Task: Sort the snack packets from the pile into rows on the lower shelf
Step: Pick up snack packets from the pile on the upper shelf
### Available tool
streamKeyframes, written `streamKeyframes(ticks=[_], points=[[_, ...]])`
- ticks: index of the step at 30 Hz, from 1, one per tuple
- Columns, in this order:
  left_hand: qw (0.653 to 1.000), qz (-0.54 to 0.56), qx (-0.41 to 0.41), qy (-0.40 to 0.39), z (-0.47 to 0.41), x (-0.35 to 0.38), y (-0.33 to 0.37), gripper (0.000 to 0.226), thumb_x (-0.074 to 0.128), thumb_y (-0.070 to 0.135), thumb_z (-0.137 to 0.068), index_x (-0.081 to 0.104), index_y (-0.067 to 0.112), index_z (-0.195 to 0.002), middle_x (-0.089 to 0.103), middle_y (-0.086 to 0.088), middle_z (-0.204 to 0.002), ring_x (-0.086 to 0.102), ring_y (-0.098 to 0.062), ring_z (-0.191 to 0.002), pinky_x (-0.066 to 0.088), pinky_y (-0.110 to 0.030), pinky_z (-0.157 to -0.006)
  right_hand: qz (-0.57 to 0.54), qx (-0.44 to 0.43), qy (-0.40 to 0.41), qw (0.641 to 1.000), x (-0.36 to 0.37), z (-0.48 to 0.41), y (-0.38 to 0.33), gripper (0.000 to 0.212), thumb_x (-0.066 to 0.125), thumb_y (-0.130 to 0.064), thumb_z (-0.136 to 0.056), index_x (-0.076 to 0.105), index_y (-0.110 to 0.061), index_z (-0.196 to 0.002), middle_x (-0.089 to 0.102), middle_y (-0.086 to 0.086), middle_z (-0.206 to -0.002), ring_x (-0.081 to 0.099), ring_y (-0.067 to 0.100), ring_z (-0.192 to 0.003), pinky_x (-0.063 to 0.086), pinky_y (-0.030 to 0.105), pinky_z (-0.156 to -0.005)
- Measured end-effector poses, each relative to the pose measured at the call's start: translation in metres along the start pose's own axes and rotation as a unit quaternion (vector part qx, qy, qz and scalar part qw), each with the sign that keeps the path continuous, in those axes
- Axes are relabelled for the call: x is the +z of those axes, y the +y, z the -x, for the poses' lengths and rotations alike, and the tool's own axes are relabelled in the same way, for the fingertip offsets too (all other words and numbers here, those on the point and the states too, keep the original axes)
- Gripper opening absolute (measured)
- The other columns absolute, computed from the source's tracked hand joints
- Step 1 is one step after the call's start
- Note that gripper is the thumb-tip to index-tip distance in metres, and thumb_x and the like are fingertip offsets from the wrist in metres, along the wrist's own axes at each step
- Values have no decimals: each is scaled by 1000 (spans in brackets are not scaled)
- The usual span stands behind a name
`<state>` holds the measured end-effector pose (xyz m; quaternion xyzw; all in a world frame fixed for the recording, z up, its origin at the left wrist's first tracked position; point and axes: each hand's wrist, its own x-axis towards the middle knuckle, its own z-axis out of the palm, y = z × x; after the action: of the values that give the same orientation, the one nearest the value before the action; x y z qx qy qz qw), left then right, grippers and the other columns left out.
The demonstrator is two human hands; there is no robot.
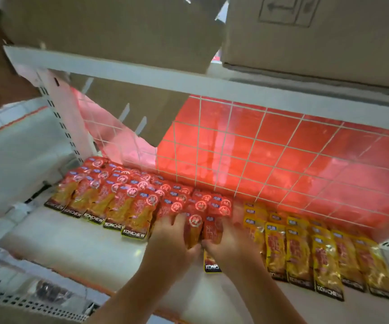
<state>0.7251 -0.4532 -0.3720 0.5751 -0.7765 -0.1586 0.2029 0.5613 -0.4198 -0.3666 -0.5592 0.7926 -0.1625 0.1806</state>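
Red snack packets (109, 197) lie in overlapping rows on the left of the white lower shelf (76, 239). Yellow packets (324, 258) lie in rows on the right. Between the two groups, both my hands work on a few red packets (198, 228). My left hand (172, 242) grips the left ones, its fingers spread over their tops. My right hand (228, 244) grips the right ones, and one packet's black bottom edge (211, 265) sticks out beneath it. The hands are blurred.
A white wire grid (247, 155) with a red panel behind it closes the back of the shelf. Cardboard boxes (317, 38) sit on the upper shelf (142, 78) overhead. A perforated shelf edge (25, 305) runs at the lower left.
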Motion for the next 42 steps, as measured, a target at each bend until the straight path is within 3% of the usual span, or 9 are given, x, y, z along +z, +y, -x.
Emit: streamKeyframes(ticks=[2,6,10,14,17,26,31,39,42], points=[[1000,4,28,-1,-7,3,-7,68,80,53,-71,63,22,-128,64,-5,-111,61,-28,-101,54,-39,-89,-14,2,23,1000,4,3,-3,95,69,-63,-77,10,-47,-149,32,0,-163,69,25,-104,56,39,-86],[998,1,52,-26,-17,4,-16,75,76,54,-75,57,23,-140,59,-6,-123,56,-28,-113,51,-39,-98,-36,13,69,997,9,6,-12,102,75,-57,-77,-9,-61,-133,47,3,-153,70,33,-101,57,43,-86],[995,-27,97,-5,-17,13,-24,70,90,38,-67,67,10,-127,63,-17,-113,61,-40,-102,57,-50,-88,-40,42,68,996,13,6,-16,92,72,-59,-81,0,-56,-139,58,0,-140,71,29,-99,58,44,-87],[990,-35,135,28,-14,18,-25,76,100,27,-53,70,8,-120,63,-21,-111,65,-44,-95,59,-53,-82,-14,59,71,996,16,4,-22,82,70,-50,-84,19,-44,-149,43,-3,-156,70,19,-99,55,32,-83],[989,-46,139,20,-13,19,-26,80,103,27,-48,72,8,-120,65,-21,-112,67,-45,-95,61,-53,-79,-39,47,74,995,17,3,-26,87,74,-37,-85,7,-50,-140,41,-7,-156,70,23,-105,58,41,-89],[988,-47,144,20,-20,25,-25,74,100,21,-55,71,4,-121,66,-23,-116,67,-46,-97,61,-53,-76,-3,83,66,994,20,-4,-18,67,73,-35,-87,39,-33,-145,51,1,-144,66,24,-108,55,37,-92],[987,-48,147,34,-19,26,-26,71,98,18,-57,72,3,-121,66,-23,-115,67,-47,-97,61,-54,-77,-13,81,65,995,21,-6,-15,72,78,-37,-85,39,-31,-145,48,-1,-147,67,21,-107,56,37,-93],[984,-44,164,51,-19,16,-24,59,93,29,-68,73,9,-120,69,-19,-115,66,-43,-95,60,-50,-76,-22,87,64,994,12,-8,-11,57,75,-43,-84,51,-34,-135,62,-3,-120,65,18,-102,56,35,-87],[986,-19,160,49,-24,7,-20,47,79,36,-83,72,14,-124,69,-12,-118,62,-38,-100,58,-47,-82,-38,76,78,993,0,-6,-11,37,71,-44,-85,57,-35,-119,64,-9,-102,65,15,-91,50,27,-68]])
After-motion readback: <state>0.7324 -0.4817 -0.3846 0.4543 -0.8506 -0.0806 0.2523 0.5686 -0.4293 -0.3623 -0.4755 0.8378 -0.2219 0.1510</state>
